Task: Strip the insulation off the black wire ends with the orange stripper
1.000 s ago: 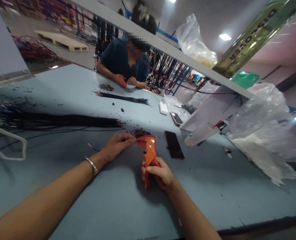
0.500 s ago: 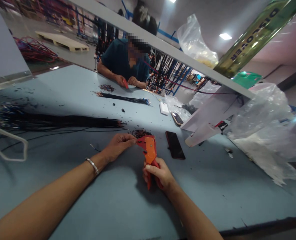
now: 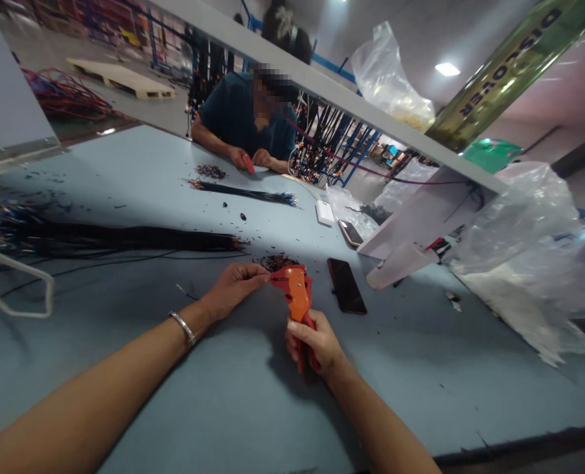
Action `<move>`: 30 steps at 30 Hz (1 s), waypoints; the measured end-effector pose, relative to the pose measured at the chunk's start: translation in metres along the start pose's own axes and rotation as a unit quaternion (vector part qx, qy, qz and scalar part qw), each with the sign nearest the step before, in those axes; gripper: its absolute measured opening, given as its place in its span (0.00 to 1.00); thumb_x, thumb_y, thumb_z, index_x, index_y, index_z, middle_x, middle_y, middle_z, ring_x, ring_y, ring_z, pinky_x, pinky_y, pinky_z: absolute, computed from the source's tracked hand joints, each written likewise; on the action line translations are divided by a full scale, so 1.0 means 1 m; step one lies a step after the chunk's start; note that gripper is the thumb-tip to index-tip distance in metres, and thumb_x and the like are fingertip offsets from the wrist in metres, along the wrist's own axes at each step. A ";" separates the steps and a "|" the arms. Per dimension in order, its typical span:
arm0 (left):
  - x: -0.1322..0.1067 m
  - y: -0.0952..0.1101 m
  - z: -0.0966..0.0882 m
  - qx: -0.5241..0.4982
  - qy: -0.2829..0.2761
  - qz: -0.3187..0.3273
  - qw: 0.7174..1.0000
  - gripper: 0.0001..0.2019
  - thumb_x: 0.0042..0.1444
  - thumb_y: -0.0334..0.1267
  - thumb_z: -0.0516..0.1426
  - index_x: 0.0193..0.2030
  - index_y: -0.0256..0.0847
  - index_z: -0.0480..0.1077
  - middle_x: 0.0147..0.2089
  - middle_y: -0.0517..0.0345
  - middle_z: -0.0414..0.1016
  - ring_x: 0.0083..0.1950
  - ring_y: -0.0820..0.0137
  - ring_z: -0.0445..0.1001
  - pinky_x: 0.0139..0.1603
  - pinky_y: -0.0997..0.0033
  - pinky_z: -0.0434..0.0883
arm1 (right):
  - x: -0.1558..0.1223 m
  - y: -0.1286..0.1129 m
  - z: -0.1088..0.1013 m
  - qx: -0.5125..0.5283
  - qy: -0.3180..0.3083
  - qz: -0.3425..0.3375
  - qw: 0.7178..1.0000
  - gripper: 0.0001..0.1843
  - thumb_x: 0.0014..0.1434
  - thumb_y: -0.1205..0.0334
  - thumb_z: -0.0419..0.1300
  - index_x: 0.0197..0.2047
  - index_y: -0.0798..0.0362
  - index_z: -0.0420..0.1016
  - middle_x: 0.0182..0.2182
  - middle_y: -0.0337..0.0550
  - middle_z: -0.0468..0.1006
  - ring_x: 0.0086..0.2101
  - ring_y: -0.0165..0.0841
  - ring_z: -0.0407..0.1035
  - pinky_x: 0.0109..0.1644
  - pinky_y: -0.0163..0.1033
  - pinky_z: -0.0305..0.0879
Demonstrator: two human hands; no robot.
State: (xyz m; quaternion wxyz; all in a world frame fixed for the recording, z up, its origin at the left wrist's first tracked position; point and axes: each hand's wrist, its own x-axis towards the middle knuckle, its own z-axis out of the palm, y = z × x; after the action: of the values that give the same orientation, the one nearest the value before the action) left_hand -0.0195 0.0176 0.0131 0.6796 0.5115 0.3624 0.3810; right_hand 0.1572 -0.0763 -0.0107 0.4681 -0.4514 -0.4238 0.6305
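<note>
My right hand [image 3: 314, 342] is wrapped round the handles of an orange wire stripper [image 3: 296, 294], squeezed together, its head pointing away from me. My left hand [image 3: 233, 288] pinches a thin wire at the stripper's jaws; the wire is too fine to make out well. A small heap of dark stripped bits [image 3: 276, 261] lies just beyond the tool. A long bundle of black wires [image 3: 124, 238] stretches across the blue table [image 3: 233, 395] to the left.
A dark phone [image 3: 346, 285] lies right of the stripper; another phone [image 3: 350, 232] and a white box [image 3: 323, 212] sit further back. Clear plastic bags [image 3: 514, 243] pile up at right. Across the table a person [image 3: 245, 122] works beside another wire bundle [image 3: 245, 193].
My right hand has squeezed the stripper's handles together; they were spread a second ago. The left hand has stayed at the jaws.
</note>
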 end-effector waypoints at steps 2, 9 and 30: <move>-0.001 0.001 0.000 0.006 0.000 -0.001 1.000 0.15 0.44 0.47 0.63 0.27 0.35 0.72 0.22 0.64 0.69 0.23 0.78 0.62 0.24 0.79 0.60 | 0.000 0.000 -0.001 0.006 -0.003 0.001 1.000 0.19 0.46 0.51 0.67 0.26 0.55 0.65 0.15 0.31 0.65 0.12 0.24 0.59 0.14 0.29 0.55; 0.001 -0.001 0.002 0.059 -0.006 0.026 0.998 0.16 0.47 0.49 0.60 0.28 0.35 0.71 0.23 0.63 0.67 0.25 0.77 0.61 0.24 0.79 0.59 | 0.000 -0.002 -0.001 0.036 -0.004 -0.003 0.999 0.18 0.47 0.54 0.67 0.24 0.55 0.63 0.15 0.32 0.65 0.13 0.23 0.59 0.14 0.28 0.53; 0.008 -0.006 -0.003 0.157 0.058 0.091 0.982 0.15 0.52 0.47 0.57 0.28 0.35 0.70 0.25 0.61 0.67 0.27 0.75 0.63 0.26 0.78 0.61 | -0.005 -0.019 -0.014 0.061 -0.032 0.042 0.997 0.16 0.49 0.58 0.64 0.41 0.57 0.70 0.31 0.44 0.74 0.29 0.36 0.73 0.28 0.39 0.70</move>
State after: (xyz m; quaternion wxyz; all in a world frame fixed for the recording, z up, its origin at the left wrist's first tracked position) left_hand -0.0174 0.0247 0.0062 0.5314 0.6195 0.4083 0.4089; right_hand 0.1758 -0.0753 0.0048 0.4539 -0.4192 -0.3800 0.6884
